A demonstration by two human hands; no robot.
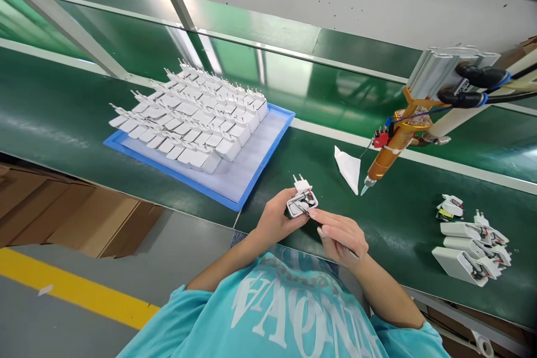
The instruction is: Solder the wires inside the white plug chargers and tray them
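The left hand (pixel 274 222) holds a white charger (pixel 301 201) just above the near edge of the green counter (pixel 398 218), with its fingers closed around the body and the two prongs pointing up. The charger's side is open and shows wires inside. The right hand (pixel 340 236) is just beside it, with its fingers pinched on a thin tool (pixel 312 216) whose tip reaches into the open side. To the left, a blue tray (pixel 176 174) lies on the counter, and rows of white chargers (pixel 193 117) fill its far part. Beyond the hands lies a folded piece of white paper (pixel 349 168). Next to the paper, a gold nozzle (pixel 388 154) hangs tilted from a fixture, its tip close over the counter. Well apart to the right, a few more open chargers (pixel 470 246) lie together in a small group.
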